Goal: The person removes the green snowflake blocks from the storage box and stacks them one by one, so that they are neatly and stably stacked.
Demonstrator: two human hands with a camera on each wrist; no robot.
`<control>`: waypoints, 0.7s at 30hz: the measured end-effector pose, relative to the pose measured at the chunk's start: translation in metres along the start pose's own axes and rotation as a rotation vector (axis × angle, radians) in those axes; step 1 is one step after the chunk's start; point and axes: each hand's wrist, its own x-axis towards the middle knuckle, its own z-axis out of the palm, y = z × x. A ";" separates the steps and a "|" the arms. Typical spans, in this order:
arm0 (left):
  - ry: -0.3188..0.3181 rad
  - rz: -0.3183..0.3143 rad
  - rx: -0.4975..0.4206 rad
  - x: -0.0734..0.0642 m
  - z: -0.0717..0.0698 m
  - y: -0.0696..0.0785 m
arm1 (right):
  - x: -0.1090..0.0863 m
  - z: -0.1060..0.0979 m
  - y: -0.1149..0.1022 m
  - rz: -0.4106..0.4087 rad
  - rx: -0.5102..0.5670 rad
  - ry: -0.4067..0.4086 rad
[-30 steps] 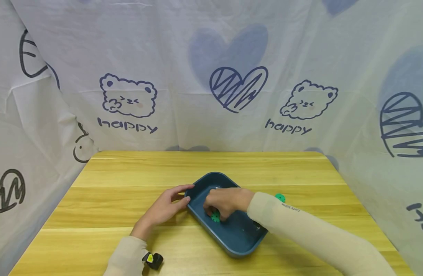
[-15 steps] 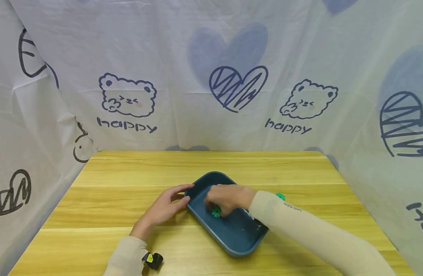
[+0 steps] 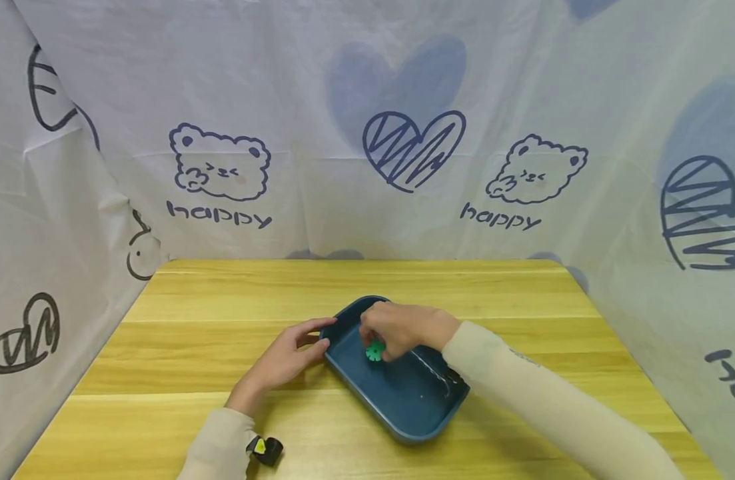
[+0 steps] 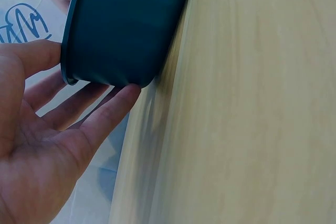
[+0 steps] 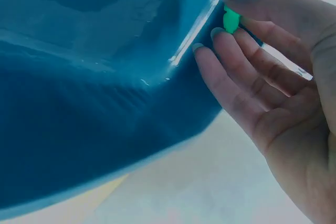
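In the head view, a dark blue rectangular tub [image 3: 421, 407] with rounded corners stands slantwise on the table. My right hand [image 3: 406, 328] is above its inside, pinching a small green notched disc [image 3: 375, 351] between thumb and fingers. The right wrist view shows that disc [image 5: 231, 17] edge-on, with the tub's inner wall behind it. At the tub's left corner is my left hand [image 3: 292, 357], its fingers spread and touching the rim. From the left wrist, the thumb meets the tub's [image 4: 126, 24] rim while other fingers rest along the outer wall.
The tub stands on a wooden table [image 3: 193, 360]. A white cloth [image 3: 319, 87] with printed hearts and bears hangs behind and at both sides. A black strap device [image 3: 266, 451] sits at my left cuff. Shiny streaks show inside the tub.
My right hand has risen a little toward the tub's far end with the green disc. A second green disc, on the table beyond my right sleeve, is now hidden. The left hand stays put.
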 end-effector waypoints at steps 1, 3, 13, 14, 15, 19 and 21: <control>0.001 0.001 -0.002 0.000 0.000 0.000 | -0.001 -0.001 0.000 -0.001 0.005 0.008; 0.001 0.006 -0.003 0.000 0.000 0.000 | -0.005 -0.004 0.001 0.009 0.022 0.021; 0.002 0.008 0.001 0.000 -0.001 -0.002 | -0.030 -0.014 0.007 0.042 0.121 0.094; 0.003 0.010 0.005 0.000 -0.001 -0.002 | -0.032 -0.014 0.008 0.047 0.132 0.102; 0.004 0.011 0.007 0.000 0.000 -0.002 | -0.035 -0.014 0.010 0.053 0.140 0.112; 0.006 0.018 0.010 0.000 0.000 -0.001 | -0.047 -0.016 0.013 0.086 0.173 0.149; 0.007 0.023 0.011 0.001 0.000 -0.001 | -0.054 -0.018 0.015 0.099 0.181 0.166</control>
